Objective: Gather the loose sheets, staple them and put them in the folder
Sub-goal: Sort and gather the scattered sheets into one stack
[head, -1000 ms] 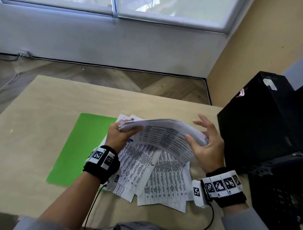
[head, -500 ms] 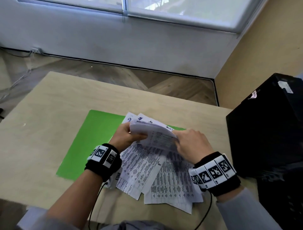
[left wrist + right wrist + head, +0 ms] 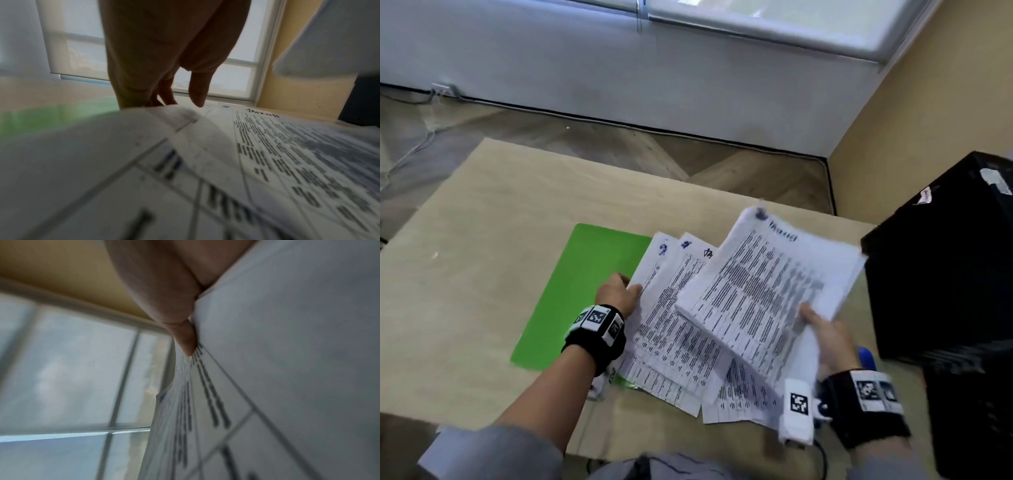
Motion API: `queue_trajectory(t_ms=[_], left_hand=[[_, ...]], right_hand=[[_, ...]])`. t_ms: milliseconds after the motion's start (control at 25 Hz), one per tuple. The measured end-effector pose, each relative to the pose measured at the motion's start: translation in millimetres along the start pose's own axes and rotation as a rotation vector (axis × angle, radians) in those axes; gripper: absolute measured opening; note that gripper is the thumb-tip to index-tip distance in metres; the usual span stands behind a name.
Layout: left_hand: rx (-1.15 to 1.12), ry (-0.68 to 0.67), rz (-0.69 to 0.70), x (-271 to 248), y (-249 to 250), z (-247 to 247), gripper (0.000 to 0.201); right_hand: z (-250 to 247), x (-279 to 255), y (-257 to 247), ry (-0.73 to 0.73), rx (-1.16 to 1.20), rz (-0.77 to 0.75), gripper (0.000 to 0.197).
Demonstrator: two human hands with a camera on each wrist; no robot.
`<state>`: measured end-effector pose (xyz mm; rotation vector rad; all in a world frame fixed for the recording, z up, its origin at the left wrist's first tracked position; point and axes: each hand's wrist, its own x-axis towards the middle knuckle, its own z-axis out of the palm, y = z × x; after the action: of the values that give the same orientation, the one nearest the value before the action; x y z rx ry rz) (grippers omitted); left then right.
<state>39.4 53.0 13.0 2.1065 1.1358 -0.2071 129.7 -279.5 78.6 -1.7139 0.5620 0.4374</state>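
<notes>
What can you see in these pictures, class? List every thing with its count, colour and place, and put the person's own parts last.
held stack of sheets: one, white with print, raised above the table's right side
loose sheets: several, white with print, fanned on the table
folder: one, green, partly under the loose sheets
table: one, light wood
black box: one, at right
blue object: one, partly hidden beside the right wrist
hands: left hand on the loose sheets' edge; right hand holds the stack

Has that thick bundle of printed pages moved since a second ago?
Yes. The thick bundle of printed white pages has swung rightward, away from the flat green folder towards the black box; only the right hand grips it now.
</notes>
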Motion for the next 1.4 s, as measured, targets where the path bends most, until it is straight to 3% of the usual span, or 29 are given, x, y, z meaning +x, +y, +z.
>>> queue_trajectory(t_ms=[40, 120, 160, 240, 320, 520, 640, 840, 1000, 1080, 1200, 1240, 1400], left_hand=[[0.007, -0.024, 0.015, -0.3, -0.3, -2.0, 0.030], [0.000, -0.051, 0.045, -2.4, -1.5, -5.2, 0.016], [-0.019, -0.065, 0.041, -3.2, -3.8, -6.5, 0.014], [-0.096, -0.088, 0.022, -6.1, -6.7, -7.9, 0.016], [-0.191, -0.112, 0.004, -5.1, -9.4, -5.1, 0.019], [-0.313, -0.201, 0.024, 5.5, -19.4, 6.3, 0.010], [-0.355, -0.206, 0.038, 3.5, -16.6, 5.2, 0.018], [-0.492, -0.174, -0.045, -1.5, -11.9, 2.6, 0.029], [-0.467, -0.123, -0.065, -0.5, -7.0, 0.8, 0.029], [-0.339, -0.081, -0.041, -0.9, -3.2, -2.3, 0.023], [-0.102, 0.117, 0.102, -3.2, 6.9, -3.2, 0.016], [-0.094, 0.106, 0.157, -6.7, 13.0, -1.7, 0.013], [0.044, -0.173, 0.255, -35.3, 36.6, 22.0, 0.014]], right_hand=[[7.3, 1.0, 21.3, -0.096, 0.068, 0.183, 0.034], [21.6, -0.8, 47.9, -0.181, 0.094, 0.315, 0.025], [28.6, -1.9, 52.7, -0.163, 0.055, 0.301, 0.022], [39.4, 2.0, 58.8, -0.094, -0.089, 0.251, 0.036], [51.3, 6.6, 58.1, -0.120, -0.117, 0.244, 0.045], [74.4, 6.2, 66.2, -0.190, -0.189, 0.224, 0.037], [74.7, -5.5, 59.8, -0.109, -0.203, 0.015, 0.017], [12.7, -63.5, -4.3, 0.132, -0.400, -0.408, 0.011], [-39.9, -85.9, -38.1, 0.299, -0.281, -0.660, 0.017], [-54.2, -89.0, -47.4, 0.312, -0.182, -0.704, 0.028], [-50.0, -89.0, -54.1, 0.337, -0.054, -0.700, 0.028], [-45.7, -85.8, -52.6, 0.344, -0.003, -0.681, 0.028], [-32.0, -81.9, -38.7, 0.304, 0.045, -0.610, 0.028]])
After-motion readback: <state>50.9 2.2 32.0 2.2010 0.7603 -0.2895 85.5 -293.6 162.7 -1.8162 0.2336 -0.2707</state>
